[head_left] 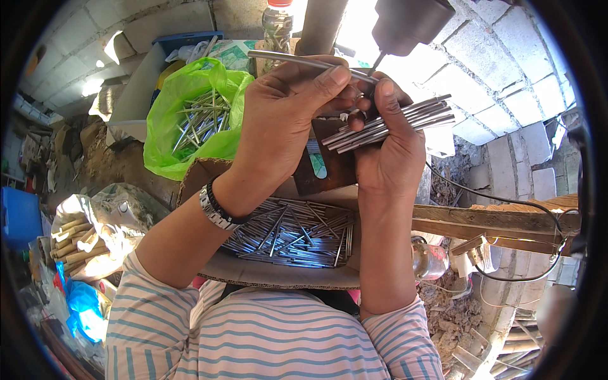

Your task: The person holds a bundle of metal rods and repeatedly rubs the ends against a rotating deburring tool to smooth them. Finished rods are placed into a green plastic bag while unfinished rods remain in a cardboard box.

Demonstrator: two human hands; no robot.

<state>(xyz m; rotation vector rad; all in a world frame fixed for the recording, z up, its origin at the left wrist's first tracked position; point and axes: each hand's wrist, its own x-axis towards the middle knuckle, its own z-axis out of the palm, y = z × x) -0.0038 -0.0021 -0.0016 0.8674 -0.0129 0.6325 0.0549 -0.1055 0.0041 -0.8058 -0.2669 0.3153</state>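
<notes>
A thin metal rod (288, 58) is pinched between the thumb and fingers of my left hand (275, 117). Its right end reaches under the bit of a dark drill (411, 25); whether bit and rod touch, I cannot tell. My right hand (392, 161) is closed around a bundle of several similar metal rods (434, 113), its fingertips close to the single rod's end. Below the hands stands a brown metal plate (310, 182) with a slot. Nearest me, an open cardboard box (278, 275) holds many loose metal rods (291, 234).
A bright green plastic bag (166, 142) with more rods sits at the far left, before a white bin (130, 104). A red-capped jar (277, 28) stands at the back. At right, a wooden beam (481, 225) carries a black cable (506, 199) beside a block wall.
</notes>
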